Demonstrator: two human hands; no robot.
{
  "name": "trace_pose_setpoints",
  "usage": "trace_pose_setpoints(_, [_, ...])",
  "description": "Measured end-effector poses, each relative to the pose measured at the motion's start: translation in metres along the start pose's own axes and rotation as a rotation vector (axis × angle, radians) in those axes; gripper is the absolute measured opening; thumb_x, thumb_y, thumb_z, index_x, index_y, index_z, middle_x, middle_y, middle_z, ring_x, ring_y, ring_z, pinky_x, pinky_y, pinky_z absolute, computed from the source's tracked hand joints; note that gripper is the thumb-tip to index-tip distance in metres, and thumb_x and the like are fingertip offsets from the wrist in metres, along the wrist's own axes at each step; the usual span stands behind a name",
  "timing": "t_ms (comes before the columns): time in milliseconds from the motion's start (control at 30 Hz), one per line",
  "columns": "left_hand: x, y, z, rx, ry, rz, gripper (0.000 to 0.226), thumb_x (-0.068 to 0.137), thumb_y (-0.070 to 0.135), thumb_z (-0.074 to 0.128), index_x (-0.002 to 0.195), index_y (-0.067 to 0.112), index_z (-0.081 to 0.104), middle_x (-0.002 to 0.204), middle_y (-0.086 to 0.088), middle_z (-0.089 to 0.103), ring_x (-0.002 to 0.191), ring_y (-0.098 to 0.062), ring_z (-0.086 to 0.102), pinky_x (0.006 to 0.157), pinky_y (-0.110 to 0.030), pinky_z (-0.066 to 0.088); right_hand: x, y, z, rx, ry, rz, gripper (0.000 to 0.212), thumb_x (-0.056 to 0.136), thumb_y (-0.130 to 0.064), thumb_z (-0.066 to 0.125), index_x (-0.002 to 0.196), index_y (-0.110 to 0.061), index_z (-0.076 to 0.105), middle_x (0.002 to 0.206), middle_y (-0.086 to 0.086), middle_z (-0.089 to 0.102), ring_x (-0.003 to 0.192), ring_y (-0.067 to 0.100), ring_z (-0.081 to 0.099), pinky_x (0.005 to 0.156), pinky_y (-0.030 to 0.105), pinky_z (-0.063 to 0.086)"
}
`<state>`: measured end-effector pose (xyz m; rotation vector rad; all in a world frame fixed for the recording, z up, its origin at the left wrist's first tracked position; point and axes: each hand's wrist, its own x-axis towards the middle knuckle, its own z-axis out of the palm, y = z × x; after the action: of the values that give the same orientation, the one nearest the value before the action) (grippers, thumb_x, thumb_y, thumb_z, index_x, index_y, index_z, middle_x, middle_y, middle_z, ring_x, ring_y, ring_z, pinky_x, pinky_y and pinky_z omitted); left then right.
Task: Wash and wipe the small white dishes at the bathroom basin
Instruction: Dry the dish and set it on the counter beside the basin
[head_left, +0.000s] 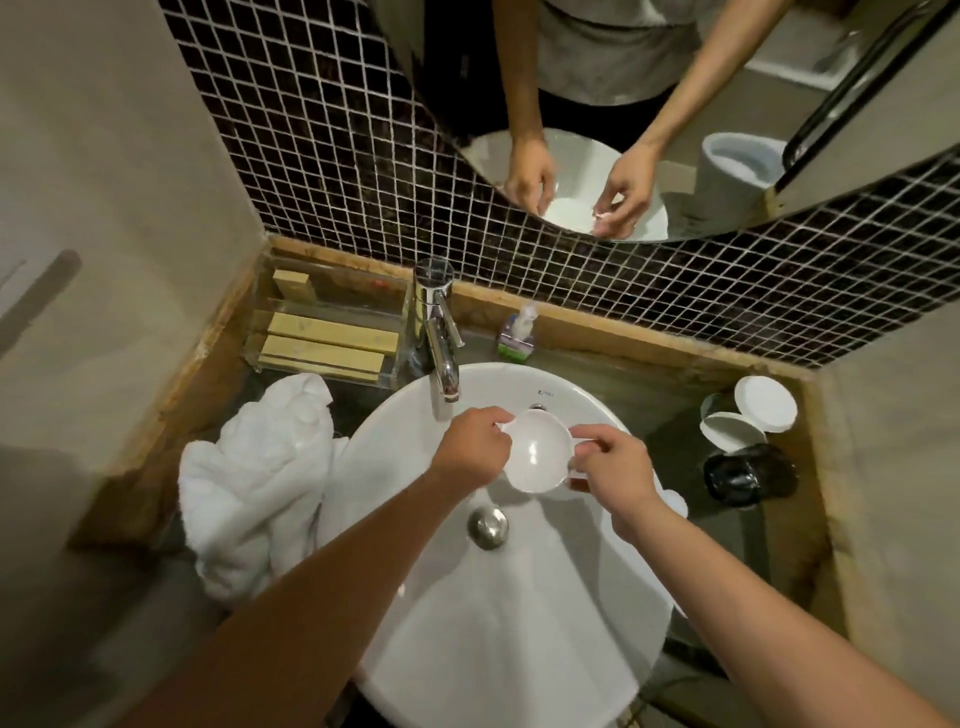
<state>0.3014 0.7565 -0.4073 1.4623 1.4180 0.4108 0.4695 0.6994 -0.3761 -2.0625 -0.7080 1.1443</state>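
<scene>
A small white dish (535, 457) with little handles on both sides hangs over the round white basin (519, 623), just in front of the chrome tap (441, 343). My left hand (475, 449) pinches its left handle. My right hand (610, 467) grips its right handle, and something small and pale shows under those fingers. The dish's hollow faces up. No water runs from the tap. Two more white round dishes (750, 415) lie on the counter at the right.
A crumpled white towel (254, 478) lies on the counter left of the basin. Behind it stands a clear tray with wooden blocks (327, 338). A small tissue pack (517, 338) sits by the tap. A black glass object (748, 475) stands at the right. The drain plug (487, 527) is below the dish.
</scene>
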Motion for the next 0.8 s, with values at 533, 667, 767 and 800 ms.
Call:
trace_pose_setpoints(533, [0.067,0.095,0.091,0.036,0.039,0.08,0.039,0.087,0.012,0.051,0.124,0.016,0.063,0.128,-0.005,0.062,0.114,-0.024,0.056,0.102,-0.035,0.043,0.072,0.0,-0.087,0.101,0.116,0.11,0.026,0.081,0.011,0.061,0.1,-0.008,0.064,0.092,0.017,0.07,0.068,0.028,0.071,0.062,0.041,0.064])
trace_pose_setpoints(667, [0.086,0.11,0.109,0.081,0.002,0.133,0.038,0.088,0.012,0.05,0.123,0.016,0.063,0.125,-0.006,0.062,0.111,-0.024,0.056,0.092,-0.028,0.041,0.089,0.003,-0.098,0.111,0.134,0.178,0.026,0.086,0.012,0.058,0.103,-0.009,0.059,0.091,0.02,0.068,0.059,0.028,0.069,0.059,0.047,0.065])
trace_pose_setpoints(767, [0.097,0.116,0.123,0.098,-0.043,0.142,0.041,0.089,0.011,0.047,0.127,0.015,0.06,0.127,-0.006,0.06,0.111,-0.022,0.054,0.089,-0.029,0.043,0.104,0.008,-0.103,0.146,0.151,0.229,0.032,0.087,0.014,0.059,0.109,-0.009,0.055,0.096,0.012,0.062,0.066,0.025,0.07,0.054,0.035,0.063])
trace_pose_setpoints(800, [0.099,0.116,0.128,0.106,-0.057,0.146,0.042,0.089,0.01,0.046,0.128,0.016,0.059,0.128,-0.005,0.059,0.111,-0.021,0.053,0.089,-0.029,0.044,0.108,0.01,-0.104,0.173,0.152,0.251,0.033,0.087,0.014,0.059,0.11,-0.009,0.054,0.099,0.012,0.06,0.07,0.026,0.07,0.053,0.03,0.061])
